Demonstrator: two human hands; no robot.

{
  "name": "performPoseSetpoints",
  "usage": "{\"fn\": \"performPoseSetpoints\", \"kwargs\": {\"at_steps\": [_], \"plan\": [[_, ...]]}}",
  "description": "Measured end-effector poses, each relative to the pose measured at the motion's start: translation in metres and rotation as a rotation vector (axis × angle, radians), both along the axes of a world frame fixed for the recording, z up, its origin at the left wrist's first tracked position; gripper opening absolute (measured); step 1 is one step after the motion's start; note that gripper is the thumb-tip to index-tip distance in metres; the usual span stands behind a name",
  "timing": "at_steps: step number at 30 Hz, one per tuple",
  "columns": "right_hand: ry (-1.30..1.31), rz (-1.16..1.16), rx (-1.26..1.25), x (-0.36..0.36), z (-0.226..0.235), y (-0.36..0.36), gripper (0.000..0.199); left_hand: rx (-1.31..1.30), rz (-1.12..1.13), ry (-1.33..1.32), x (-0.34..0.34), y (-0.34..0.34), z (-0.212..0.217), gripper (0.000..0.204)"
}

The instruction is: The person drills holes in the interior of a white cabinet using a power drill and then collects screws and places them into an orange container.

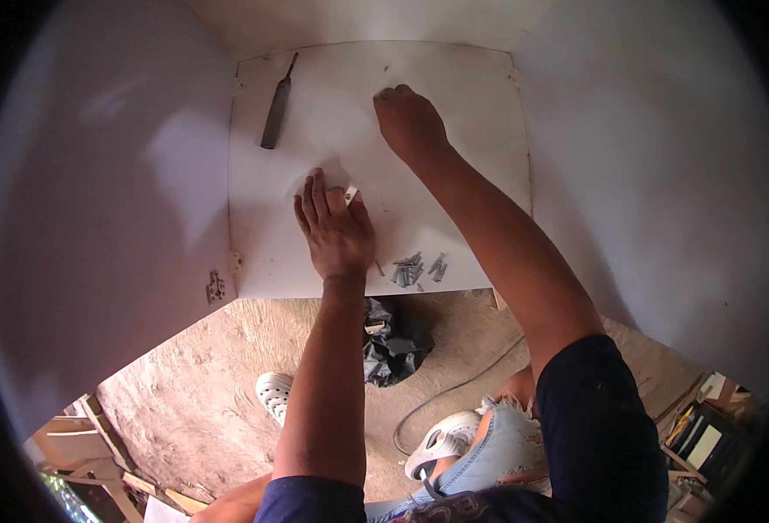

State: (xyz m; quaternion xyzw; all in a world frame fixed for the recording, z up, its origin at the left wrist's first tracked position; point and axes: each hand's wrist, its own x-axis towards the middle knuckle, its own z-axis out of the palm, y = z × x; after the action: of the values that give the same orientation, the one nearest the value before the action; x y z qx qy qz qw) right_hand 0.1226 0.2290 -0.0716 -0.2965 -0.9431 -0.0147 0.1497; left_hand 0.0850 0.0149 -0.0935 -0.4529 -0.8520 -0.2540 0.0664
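Fingers (318,193) on the left hand (341,240) lie flat and close together on the white surface (271,218), except index and thumb, which flank a small pale piece (351,193). Can't tell if it's pinched or just sitting there. Right hand (414,129) is farther back, curled in, knuckles up; fingertips hidden, so can't tell how tight they are or whether they hold anything.

Risks, my read:
- Pale piece could skid if the left hand lifts or slides; it's small and the panel looks smooth.
- Screws (407,270) are loose near the front edge. Wrist or sleeve drag could roll some off; the left wrist is just beside them.
- Dark-handled tool (275,113) lies loose at back left, likely a screwdriver. A bump could shift it, but both hands are clear of it.

Surface: pale board with a few marks, between tall left panel (97,200) and right panel (654,166). Metal bracket (216,286) on the left one, near its lower edge.

Room: rough, dusty-looking floor (201,366), black plastic bag (397,353) just past the front edge, thin cable (441,392) curving near a white clog (445,440): snag risk if that foot moves. Wood scraps (105,431) lower left, dark case (707,444) lower right.
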Motion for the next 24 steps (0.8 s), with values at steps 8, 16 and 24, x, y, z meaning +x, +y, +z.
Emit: {"fn": "performPoseSetpoints", "kwargs": {"at_steps": [8,16,24], "plan": [[0.001,-0.048,-0.104,0.033,0.008,-0.016,0.011,-0.006,0.018,-0.018,0.000,-0.001,-0.001,0.030],[0.686,-0.206,-0.386,0.004,-0.004,0.036,0.019,0.018,0.011,0.014,0.003,-0.001,0.002,0.030],[0.054,0.000,-0.099,-0.030,-0.003,0.030,0.015,0.053,0.002,0.035,0.001,-0.003,-0.005,0.031]]}}
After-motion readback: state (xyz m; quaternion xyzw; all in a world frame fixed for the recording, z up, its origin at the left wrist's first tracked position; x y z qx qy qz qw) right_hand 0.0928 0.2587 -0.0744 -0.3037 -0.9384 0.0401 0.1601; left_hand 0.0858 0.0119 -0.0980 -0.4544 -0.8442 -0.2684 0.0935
